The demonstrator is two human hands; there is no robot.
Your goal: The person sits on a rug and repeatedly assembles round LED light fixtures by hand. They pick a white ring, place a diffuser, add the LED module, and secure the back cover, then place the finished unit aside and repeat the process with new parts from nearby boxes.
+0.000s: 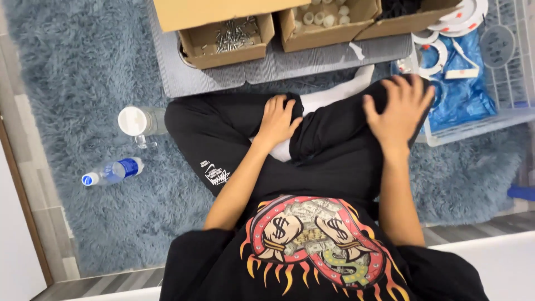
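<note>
Seen from the head camera, the left hand (277,121) rests with loosely curled, empty fingers on the black trousers (329,150) of the crossed legs, while the right hand (397,110) lies spread open on the raised knee, near a box of screws (229,39).

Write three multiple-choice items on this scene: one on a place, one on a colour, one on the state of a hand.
1. Where does the small plastic bottle lie?
A. in a cardboard box
B. on the shaggy rug, on the person's left
C. in the wire basket

2. What colour is that bottle's label?
A. blue
B. red
C. yellow

3. How is the right hand?
A. closed round a screw
B. gripping the bottle
C. open, fingers spread, resting on the raised knee

Key:
1 B, it lies on its side on the rug, apart from the boxes.
2 A, a blue band wraps its middle.
3 C, the hand lies flat on the black trouser leg and holds nothing.
</note>
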